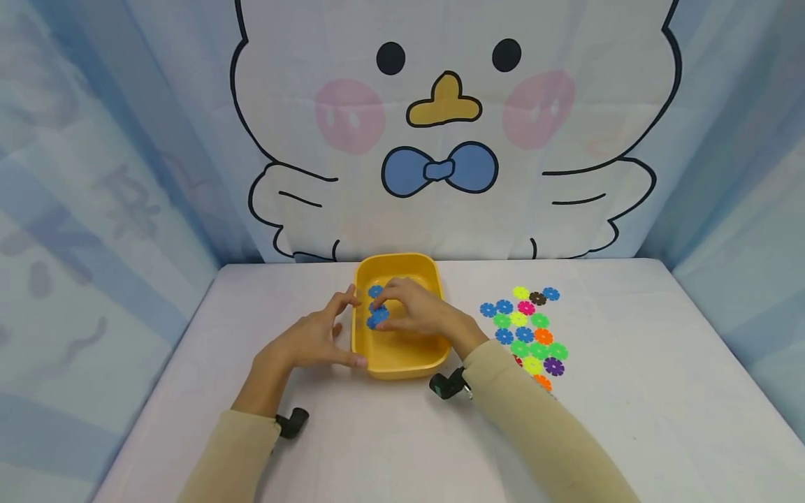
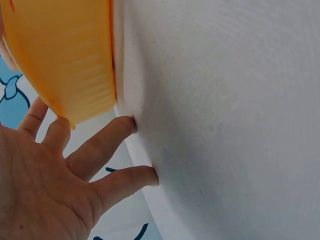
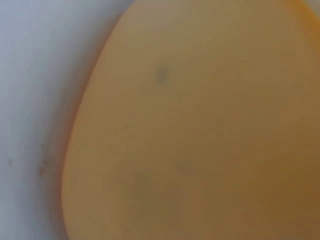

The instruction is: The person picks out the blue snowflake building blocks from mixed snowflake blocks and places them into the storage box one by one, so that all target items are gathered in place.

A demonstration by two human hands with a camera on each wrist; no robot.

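Note:
A yellow plastic tray (image 1: 402,370) stands on the table near its back edge. Inside, along its left side, lie several blue notched plastic discs, the rearmost blue disc (image 1: 375,291) showing past the fingertips. My right hand (image 1: 411,307) reaches in over the right rim and pinches a blue notched disc (image 1: 380,316) between thumb and fingers. Beside the left wall my left hand (image 1: 314,335) is spread, thumb by the front corner and fingertips at the rim. In the left wrist view, two of its fingers extend down to the table. Only blurred yellow tray wall fills the right wrist view.
Right of the tray, a loose patch of notched discs (image 1: 539,351) in green, blue, yellow, orange, pink, purple and brown lies flat, partly behind my right sleeve. A curtain (image 1: 440,223) with a cartoon figure hangs right behind the table (image 1: 629,391).

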